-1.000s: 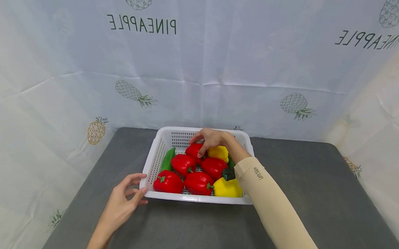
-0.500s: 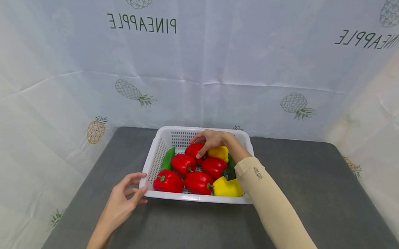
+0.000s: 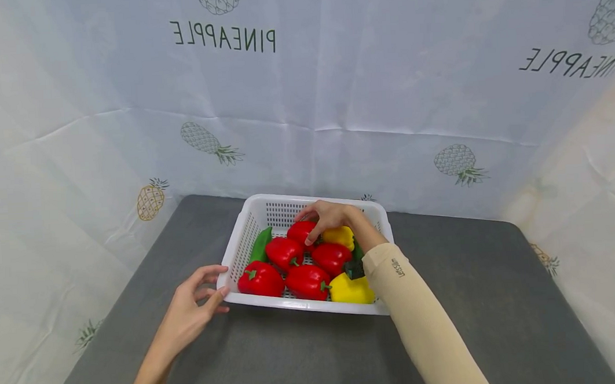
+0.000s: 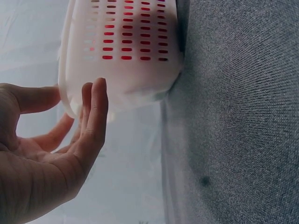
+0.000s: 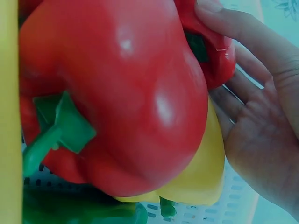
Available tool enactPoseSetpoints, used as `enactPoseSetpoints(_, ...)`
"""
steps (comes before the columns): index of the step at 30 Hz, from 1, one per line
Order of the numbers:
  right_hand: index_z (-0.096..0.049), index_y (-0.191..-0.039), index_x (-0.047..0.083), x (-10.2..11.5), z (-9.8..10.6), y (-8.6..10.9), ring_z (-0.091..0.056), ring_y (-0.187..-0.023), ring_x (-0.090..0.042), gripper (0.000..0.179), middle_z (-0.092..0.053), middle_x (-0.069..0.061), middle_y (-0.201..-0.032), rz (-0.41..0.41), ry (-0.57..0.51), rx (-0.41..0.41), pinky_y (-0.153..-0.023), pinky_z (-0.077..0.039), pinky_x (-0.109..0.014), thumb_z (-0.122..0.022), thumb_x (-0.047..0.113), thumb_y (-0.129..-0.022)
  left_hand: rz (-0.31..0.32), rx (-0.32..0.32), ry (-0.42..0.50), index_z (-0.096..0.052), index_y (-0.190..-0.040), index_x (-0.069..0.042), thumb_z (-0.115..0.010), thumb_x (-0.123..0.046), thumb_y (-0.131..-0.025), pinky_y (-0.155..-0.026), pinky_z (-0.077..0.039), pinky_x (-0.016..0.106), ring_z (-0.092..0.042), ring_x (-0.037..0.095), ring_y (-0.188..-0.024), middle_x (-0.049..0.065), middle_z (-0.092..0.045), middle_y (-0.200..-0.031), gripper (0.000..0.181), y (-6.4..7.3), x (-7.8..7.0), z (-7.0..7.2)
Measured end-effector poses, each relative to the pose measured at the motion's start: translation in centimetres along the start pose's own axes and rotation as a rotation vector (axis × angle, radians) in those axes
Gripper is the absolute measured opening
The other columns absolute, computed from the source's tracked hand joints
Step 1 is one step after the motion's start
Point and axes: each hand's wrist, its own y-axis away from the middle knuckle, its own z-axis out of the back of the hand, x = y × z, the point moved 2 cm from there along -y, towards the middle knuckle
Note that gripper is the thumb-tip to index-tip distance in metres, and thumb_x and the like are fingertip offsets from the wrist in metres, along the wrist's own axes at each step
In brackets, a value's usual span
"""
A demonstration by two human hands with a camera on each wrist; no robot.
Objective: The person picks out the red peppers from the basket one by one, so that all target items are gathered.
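A white plastic basket (image 3: 303, 306) holds several bell peppers and long green vegetables. My left hand (image 3: 187, 309) pinches its near left corner, the thumb on the rim and the fingers at the outer wall, as the left wrist view also shows. Inside, at the back, my right hand (image 3: 330, 214) grips a red bell pepper (image 3: 299, 232) between thumb and fingers. In the right wrist view that pepper (image 5: 219, 60) is partly hidden behind a nearer red pepper (image 5: 135, 98). A yellow bell pepper (image 3: 338, 237) lies beside the right hand.
More red peppers (image 3: 260, 279) and another yellow pepper (image 3: 351, 288) fill the front of the basket. A green vegetable (image 3: 260, 245) leans at its left wall. The basket stands on a dark grey table (image 3: 295, 361), before a pineapple-print curtain (image 3: 333, 86).
Both hands keep their places, the right on the red bell pepper and the left on the basket corner. The head view has shifted very slightly.
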Motion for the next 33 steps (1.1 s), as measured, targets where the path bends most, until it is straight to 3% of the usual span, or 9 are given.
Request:
enactPoseSetpoints(6,-0.061,-0.150,0.011,0.3,0.4,0.1,-0.059,-0.142,-0.032,0.065,-0.064,-0.013,-0.154,0.061,0.048,0.004,-0.116,-0.059,-0.042,-0.086,0.013,-0.090,-0.043,0.003,0.022,-0.061,-0.141,0.001,-0.076,0.000,-0.099,-0.072,-0.070,0.034,-0.080,0.028,-0.090,0.028,-0.065,-0.122,0.045,0.1,0.0,0.2)
enactPoseSetpoints(13,-0.060,-0.151,0.012,1.4,1.1,0.9,-0.058,-0.141,-0.032,0.065,-0.064,-0.012,-0.154,0.108,0.063,0.009,-0.112,-0.061,-0.042,-0.085,0.011,-0.091,-0.034,0.003,0.016,-0.061,-0.141,0.000,-0.076,-0.001,-0.099,-0.073,-0.070,0.033,-0.080,0.029,-0.091,0.028,-0.065,-0.124,0.045,0.0,0.0,0.1)
enactPoseSetpoints(33,-0.059,-0.153,0.008,2.8,5.3,5.6,-0.063,-0.131,-0.033,0.067,-0.065,-0.016,-0.150,0.279,0.053,-0.053,-0.107,-0.062,-0.041,-0.085,0.010,-0.091,-0.019,-0.003,-0.007,-0.060,-0.141,0.000,-0.076,0.000,-0.098,-0.072,-0.069,0.030,-0.080,0.032,-0.091,0.027,-0.065,-0.123,0.046,0.1,-0.1,0.0)
